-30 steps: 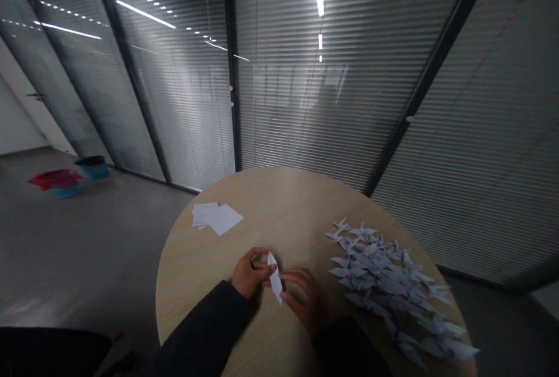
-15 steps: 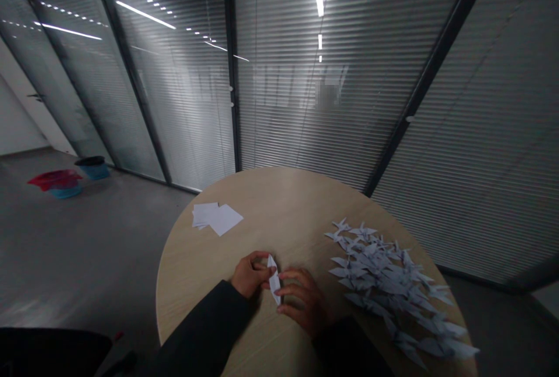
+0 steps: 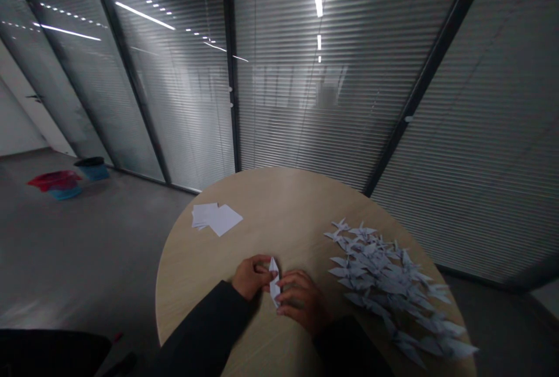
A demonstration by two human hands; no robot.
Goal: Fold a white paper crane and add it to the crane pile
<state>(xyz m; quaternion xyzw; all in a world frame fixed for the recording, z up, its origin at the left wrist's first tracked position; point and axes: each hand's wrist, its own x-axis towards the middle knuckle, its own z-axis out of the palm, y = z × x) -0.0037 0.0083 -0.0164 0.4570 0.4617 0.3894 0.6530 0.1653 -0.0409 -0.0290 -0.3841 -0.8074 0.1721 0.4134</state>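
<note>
A narrow folded white paper (image 3: 274,292), pointed at its far end, is between my two hands just above the round table. My left hand (image 3: 252,277) pinches it from the left, thumb on top near the middle. From the right, the fingertips of my right hand (image 3: 303,300) touch its edge, with the fingers curved and slightly apart. To the right lies a heap of folded white paper cranes (image 3: 384,278). Several loose square paper sheets (image 3: 226,220) lie at the left, beyond my left hand.
The round wooden table (image 3: 283,191) stands close to a glass partition with blinds (image 3: 314,132). On the floor at the left are a blue bin with a red liner (image 3: 56,182) and a blue bin with a dark liner (image 3: 92,169). A dark object (image 3: 52,354) fills the lower left corner.
The folded paper has turned slightly to a more upright angle in my fingers. Both hands have barely moved; the cranes and loose sheets stay where they were.
</note>
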